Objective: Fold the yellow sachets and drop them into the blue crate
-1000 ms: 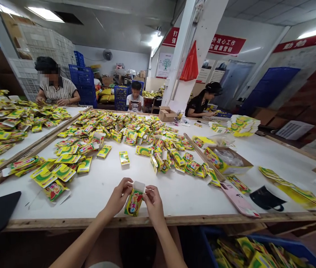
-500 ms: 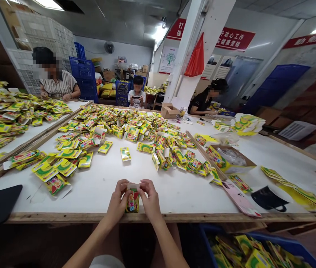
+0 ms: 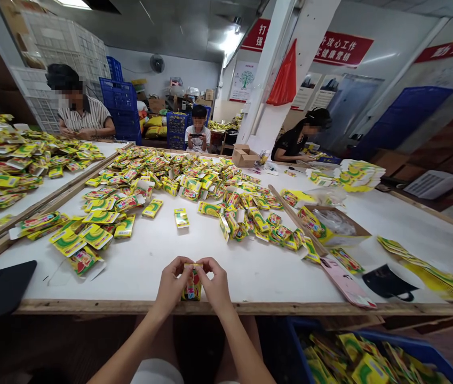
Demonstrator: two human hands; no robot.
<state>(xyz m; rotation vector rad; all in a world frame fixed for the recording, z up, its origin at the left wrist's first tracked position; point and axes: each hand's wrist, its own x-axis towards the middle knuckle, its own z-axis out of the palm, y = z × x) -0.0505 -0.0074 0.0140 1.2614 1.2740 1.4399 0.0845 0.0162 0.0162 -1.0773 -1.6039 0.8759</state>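
Head view: left hand (image 3: 171,287) and right hand (image 3: 215,287) closed on a small yellow carton (image 3: 192,286) upright at the near edge of the desk (image 3: 146,266), fingers (image 3: 182,268) pinched over its top, white flap open a second ago now tucked down under them.

We are holding both bare forearms out in front of us, elbows apart, wrists angling inward. Our bare left hand (image 3: 171,286) and bare right hand (image 3: 217,288) are meeting at the middle, knuckles up, fingers curled and pinching closed, thumbs nearly touching.
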